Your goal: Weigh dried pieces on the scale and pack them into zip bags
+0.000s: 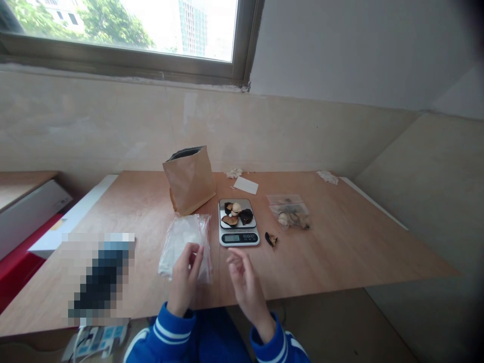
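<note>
Mushroom pieces [236,214] on digital scale [239,238]

Plaster wall [94,126] w/ window [124,30] above — wood table [351,252] below.

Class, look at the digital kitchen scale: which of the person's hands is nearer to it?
Right. The right hand is just in front of the digital kitchen scale, while the left hand is farther away, in front and to its left, at a clear plastic bag.
</note>
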Available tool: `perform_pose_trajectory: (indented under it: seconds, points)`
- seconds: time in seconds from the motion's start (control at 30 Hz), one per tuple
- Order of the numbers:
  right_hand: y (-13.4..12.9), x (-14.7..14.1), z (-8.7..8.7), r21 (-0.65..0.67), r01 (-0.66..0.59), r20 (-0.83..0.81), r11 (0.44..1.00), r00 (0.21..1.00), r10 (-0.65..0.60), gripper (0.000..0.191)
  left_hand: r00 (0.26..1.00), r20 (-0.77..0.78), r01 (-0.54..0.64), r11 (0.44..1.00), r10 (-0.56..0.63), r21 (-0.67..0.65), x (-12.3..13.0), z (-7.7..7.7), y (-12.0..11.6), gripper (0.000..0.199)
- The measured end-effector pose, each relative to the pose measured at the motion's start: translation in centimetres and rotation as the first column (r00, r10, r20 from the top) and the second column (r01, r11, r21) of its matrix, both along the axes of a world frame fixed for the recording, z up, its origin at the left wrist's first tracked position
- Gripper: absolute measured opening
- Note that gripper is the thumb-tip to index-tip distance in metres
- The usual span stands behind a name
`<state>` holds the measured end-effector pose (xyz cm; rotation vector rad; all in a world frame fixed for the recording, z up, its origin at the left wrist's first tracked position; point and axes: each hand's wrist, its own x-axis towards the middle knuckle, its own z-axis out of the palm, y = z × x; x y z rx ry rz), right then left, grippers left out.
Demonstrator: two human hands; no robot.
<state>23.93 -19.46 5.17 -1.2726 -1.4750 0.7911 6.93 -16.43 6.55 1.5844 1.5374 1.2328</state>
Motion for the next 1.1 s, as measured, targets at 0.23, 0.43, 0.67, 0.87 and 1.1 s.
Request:
perform_pose_trajectory:
  seconds: [0.23,0.43,0.67,0.87,1.1]
  points:
    - [0.6,-4.2,1.7,-0.077,-0.131,-0.146,0.988,0.982,0.119,0.024,0.957,0.276,0.101,0.995,-0.093,-0.015,2.0,0.1,-1.1,0.022]
    - [1.1,-3.6,2.0,-0.043,-0.105,-0.156,0.994,0.983,0.097,0.022,0.944,0.302,0.138,0.990,-0.130,-0.003,2.0,0.6,-1.2,0.024]
    - [1.7,-2.9,2.9,0.001,-0.197,-0.026,0.980,0.980,0.197,0.027,0.984,0.173,-0.045,0.997,0.035,0.056,1.2,0.3,-0.9,0.021]
    - [9.5,2.6,4.6,0.233,0.025,0.256,0.972,0.963,-0.085,0.024,0.986,0.007,-0.165,0.980,0.165,0.111,-1.0,0.3,0.1,0.016]
    - [19.1,5.6,4.6,0.089,-0.165,0.610,0.982,0.789,0.077,0.024,0.987,-0.037,-0.155,0.988,0.155,0.002,-1.8,-2.9,1.6,0.017]
